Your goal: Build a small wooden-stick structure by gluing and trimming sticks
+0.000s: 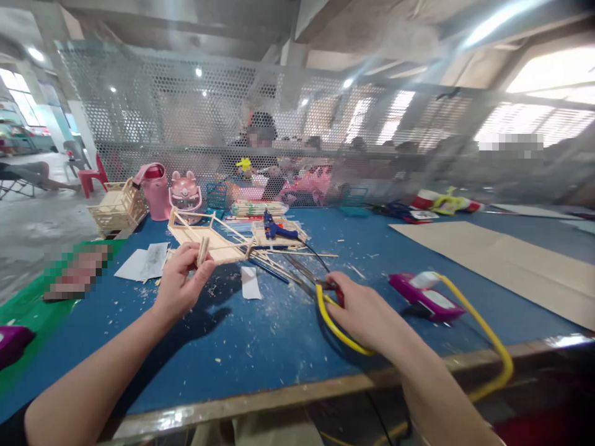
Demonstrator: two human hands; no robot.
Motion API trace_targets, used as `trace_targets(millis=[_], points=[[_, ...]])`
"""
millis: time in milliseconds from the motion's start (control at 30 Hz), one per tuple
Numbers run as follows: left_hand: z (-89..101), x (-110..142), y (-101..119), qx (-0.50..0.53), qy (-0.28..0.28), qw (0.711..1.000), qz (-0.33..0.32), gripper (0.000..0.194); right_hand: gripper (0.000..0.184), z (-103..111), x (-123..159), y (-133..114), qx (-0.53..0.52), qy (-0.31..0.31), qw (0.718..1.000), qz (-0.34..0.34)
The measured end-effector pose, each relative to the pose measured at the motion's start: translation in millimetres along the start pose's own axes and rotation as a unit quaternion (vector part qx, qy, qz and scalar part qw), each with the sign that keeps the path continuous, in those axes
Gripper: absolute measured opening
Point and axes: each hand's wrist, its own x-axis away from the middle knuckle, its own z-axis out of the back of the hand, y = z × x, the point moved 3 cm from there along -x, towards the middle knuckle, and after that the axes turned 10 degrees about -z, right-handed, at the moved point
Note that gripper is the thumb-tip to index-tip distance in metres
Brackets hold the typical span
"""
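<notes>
My left hand [183,279] pinches a few short pieces of wooden stick [203,251] upright between thumb and fingers. Just behind it lies a small frame built of thin wooden sticks [211,241]. My right hand [357,310] is wrapped round the red and dark handles of scissors [302,274], whose metal blades point away to the left, low over the table. A yellow loop [337,331], apparently cord, curves beside that hand. Past the blade tips, a blue glue gun [279,229] rests on a pile of wooden pieces.
Wood scraps litter the blue table [260,347]. A purple power strip [427,297] with a yellow cord sits at right, near a cardboard sheet [502,260]. Pink bottles [158,192] and a wooden model [118,207] stand at left. A perforated screen [186,124] rises behind, with people beyond.
</notes>
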Motion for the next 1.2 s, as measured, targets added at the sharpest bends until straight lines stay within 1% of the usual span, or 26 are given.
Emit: trace_targets(millis=[67,100,167,200,267,300,333,367,400,433,500,533,567,600,700,800,833,867,900,933,967,1033,1100,1133,1167,1200], points=[[-1.7,1.0,-1.0,-0.010,-0.006,1.000,-0.011,0.007,0.029,-8.5,-2.1,10.3,0.041,-0.024,0.999,-0.018],[-2.8,1.4,-1.4,-0.019,-0.011,1.000,-0.016,0.008,0.030,-11.3,-4.4,11.3,0.059,-0.040,0.997,-0.016],[-4.9,2.1,-1.9,-0.039,-0.021,0.999,-0.022,0.010,0.029,-11.2,-9.5,5.3,0.102,-0.055,0.993,-0.007],[-5.7,2.4,-2.2,-0.050,-0.025,0.998,-0.024,0.010,0.029,-8.5,-11.4,-2.0,0.122,-0.050,0.991,0.003],[-6.8,3.2,-2.8,-0.071,-0.031,0.997,-0.028,0.009,0.030,-0.8,-13.6,-24.3,0.141,-0.015,0.989,0.033],[-7.1,3.6,-3.0,-0.081,-0.033,0.996,-0.031,0.010,0.032,1.6,-13.8,-39.3,0.123,-0.002,0.990,0.069],[-7.2,4.1,-3.3,-0.090,-0.033,0.995,-0.036,0.010,0.031,1.4,-13.8,-55.6,0.097,-0.008,0.989,0.113],[-7.2,4.7,-3.6,-0.098,-0.033,0.994,-0.042,0.010,0.029,-2.0,-13.7,-72.0,0.071,-0.034,0.984,0.159],[-7.2,5.1,-3.7,-0.105,-0.032,0.993,-0.049,0.011,0.032,-7.6,-14.3,-86.9,0.048,-0.062,0.980,0.183],[-7.2,5.6,-3.9,-0.111,-0.032,0.992,-0.055,0.011,0.039,-14.3,-15.9,-99.3,0.032,-0.074,0.980,0.183],[-7.5,6.1,-4.2,-0.122,-0.035,0.990,-0.065,0.011,0.056,-29.3,-20.4,-116.8,0.023,-0.064,0.987,0.148],[-7.9,6.3,-4.2,-0.128,-0.039,0.989,-0.070,0.012,0.060,-37.1,-22.3,-122.0,0.029,-0.061,0.989,0.131],[-8.4,6.4,-4.0,-0.134,-0.042,0.987,-0.075,0.012,0.058,-43.4,-23.9,-125.4,0.037,-0.050,0.990,0.124],[-9.0,6.5,-3.7,-0.140,-0.045,0.986,-0.079,0.012,0.051,-48.2,-25.3,-126.7,0.042,-0.041,0.991,0.120],[-10.3,6.7,-2.1,-0.156,-0.048,0.982,-0.090,0.012,0.024,-50.5,-31.3,-119.6,0.027,-0.023,0.992,0.120],[-11.2,7.1,-1.1,-0.166,-0.049,0.980,-0.097,0.012,0.023,-38.0,-42.9,-102.8,-0.004,-0.010,0.993,0.118],[-11.5,7.3,-1.0,-0.169,-0.050,0.979,-0.098,0.013,0.023,-32.1,-47.4,-97.2,-0.025,0.000,0.992,0.121],[-11.9,7.5,-1.2,-0.170,-0.052,0.979,-0.099,0.013,0.023,-25.6,-51.7,-92.0,-0.071,0.014,0.990,0.122],[-12.4,7.8,-1.5,-0.171,-0.054,0.979,-0.099,0.013,0.024,-19.4,-55.2,-87.3,-0.132,0.029,0.984,0.119],[-13.1,7.9,-1.6,-0.172,-0.058,0.978,-0.100,0.013,0.026,-14.0,-57.5,-83.5,-0.206,0.044,0.971,0.113],[-14.1,8.1,-1.6,-0.172,-0.065,0.978,-0.101,0.013,0.029,-10.2,-58.2,-81.1,-0.285,0.052,0.951,0.107],[-16.8,8.5,-0.6,-0.173,-0.084,0.976,-0.102,0.014,0.030,-8.1,-54.1,-81.6,-0.432,0.039,0.895,0.104],[-20.7,8.9,1.7,-0.168,-0.110,0.975,-0.097,0.015,0.028,-12.3,-43.6,-89.5,-0.538,-0.026,0.834,0.121],[-22.8,9.2,3.1,-0.162,-0.121,0.975,-0.089,0.016,0.027,-15.5,-36.7,-94.9,-0.566,-0.070,0.811,0.132],[-24.7,9.4,4.6,-0.152,-0.127,0.977,-0.076,0.018,0.027,-18.4,-29.6,-100.0,-0.579,-0.106,0.796,0.142],[-26.3,9.6,6.0,-0.141,-0.128,0.980,-0.059,0.020,0.029,-20.5,-22.9,-104.3,-0.578,-0.127,0.791,0.153]])
